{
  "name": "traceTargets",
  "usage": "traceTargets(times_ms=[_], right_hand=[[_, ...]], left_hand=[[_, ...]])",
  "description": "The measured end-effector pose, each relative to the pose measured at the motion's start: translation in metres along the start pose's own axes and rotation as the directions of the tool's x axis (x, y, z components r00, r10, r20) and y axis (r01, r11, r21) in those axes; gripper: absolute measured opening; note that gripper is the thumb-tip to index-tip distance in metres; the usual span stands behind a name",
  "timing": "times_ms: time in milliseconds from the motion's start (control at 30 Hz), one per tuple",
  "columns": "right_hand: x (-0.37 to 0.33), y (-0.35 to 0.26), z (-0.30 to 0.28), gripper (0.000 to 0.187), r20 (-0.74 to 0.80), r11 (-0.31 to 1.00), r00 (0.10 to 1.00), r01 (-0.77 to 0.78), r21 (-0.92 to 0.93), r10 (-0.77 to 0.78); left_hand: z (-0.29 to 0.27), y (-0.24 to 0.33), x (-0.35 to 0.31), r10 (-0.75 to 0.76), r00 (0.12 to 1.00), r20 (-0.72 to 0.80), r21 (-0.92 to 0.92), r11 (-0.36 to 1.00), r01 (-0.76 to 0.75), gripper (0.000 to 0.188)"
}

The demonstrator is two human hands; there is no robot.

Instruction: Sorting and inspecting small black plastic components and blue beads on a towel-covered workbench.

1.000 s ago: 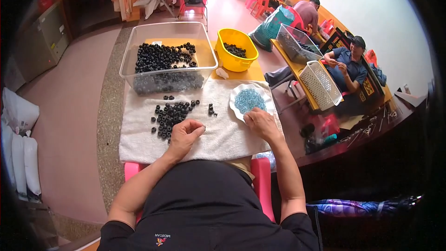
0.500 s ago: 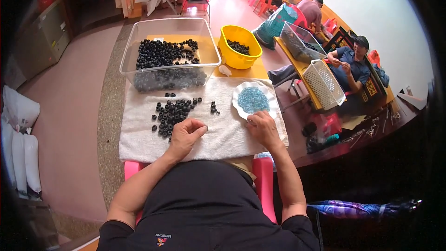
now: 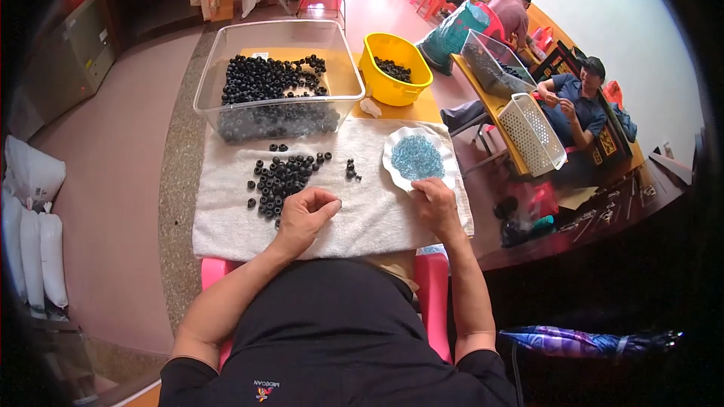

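My left hand (image 3: 305, 218) is closed in a pinch just above the cloth, beside a loose pile of black ring-like pieces (image 3: 280, 179) with holes. A tiny dark speck shows at its fingertips, too small to name. At the near rim of a white scalloped plate (image 3: 449, 157), my right hand (image 3: 439, 207) has thumb and finger pressed together. Whatever they pinch is hidden. Small clear-blue bead-like bits (image 3: 416, 157) lie heaped in the plate. Between the pile and the plate sits a little group of black pieces (image 3: 351, 170).
A clear plastic bin (image 3: 208, 75) of black pieces stands behind the white cloth (image 3: 369, 218). To its right is a yellow tub (image 3: 375, 90) with more of them. A person (image 3: 577, 102) sits at a side table holding a white perforated basket (image 3: 532, 134).
My right hand has shifted slightly right and nearer to me, its fingers at the plate's near rim. The left hand keeps its pinch in nearly the same place.
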State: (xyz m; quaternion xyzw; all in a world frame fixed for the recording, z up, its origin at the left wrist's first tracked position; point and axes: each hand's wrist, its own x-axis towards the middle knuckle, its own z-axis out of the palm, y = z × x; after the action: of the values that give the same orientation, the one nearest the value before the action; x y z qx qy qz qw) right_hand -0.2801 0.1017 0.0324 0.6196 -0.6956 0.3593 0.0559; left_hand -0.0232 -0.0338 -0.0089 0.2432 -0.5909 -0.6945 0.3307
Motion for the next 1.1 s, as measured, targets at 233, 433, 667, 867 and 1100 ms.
traceTargets(times_ms=[233,433,667,867,1100], right_hand=[[-0.002,0.014,0.000,0.013,-0.082,0.996,0.996,-0.016,0.090,0.024],[0.005,0.012,0.001,0.011,-0.105,0.997,0.991,-0.077,0.026,0.079],[0.007,-0.043,0.031,0.006,0.225,0.816,0.957,-0.277,0.508,0.184],[0.009,-0.074,0.057,0.010,0.397,0.594,0.908,-0.394,0.702,0.133],[0.005,-0.069,0.058,0.012,0.403,0.599,0.897,-0.426,0.678,0.182]], left_hand=[[0.005,0.003,0.004,0.005,1.000,0.015,-0.004,1.000,-0.005,0.011],[0.011,0.008,0.004,0.014,1.000,0.014,0.005,1.000,-0.014,0.010],[0.010,0.003,0.006,0.005,0.998,0.066,-0.070,0.998,0.000,0.011],[0.007,0.005,0.004,0.000,0.989,0.148,-0.166,0.986,0.025,0.014],[0.006,0.007,0.001,-0.058,0.981,0.183,-0.260,0.960,0.105,0.012]])
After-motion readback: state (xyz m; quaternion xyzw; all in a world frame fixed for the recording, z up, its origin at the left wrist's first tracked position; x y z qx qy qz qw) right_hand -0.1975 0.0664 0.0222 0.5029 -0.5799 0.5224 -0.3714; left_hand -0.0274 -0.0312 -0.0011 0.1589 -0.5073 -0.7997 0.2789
